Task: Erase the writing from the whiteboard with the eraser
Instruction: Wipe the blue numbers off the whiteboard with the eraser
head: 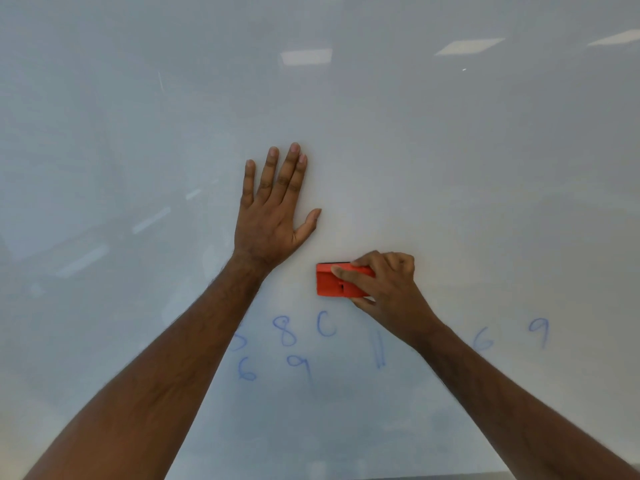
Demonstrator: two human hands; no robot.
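I saw the left hand (pixel 268 216) pressed flat, fingers spread, on the glossy whiteboard (pixel 450 168) while the right hand (pixel 384 285) gripped the red rectangular eraser (pixel 329 282) above blue handwritten numerals (pixel 287 330).

Blue writing (pixel 239 341) partly hidden behind both forearms.

Both hands, left (pixel 268 220) and right (pixel 388 285), were bare: no gloves, rings or watch seen. Forearms were bare to frame edge, no sleeves or cuffs in view. Fine hair showed along both forearms. Fingernails were short, unpainted. No bands or markings at either wrist.
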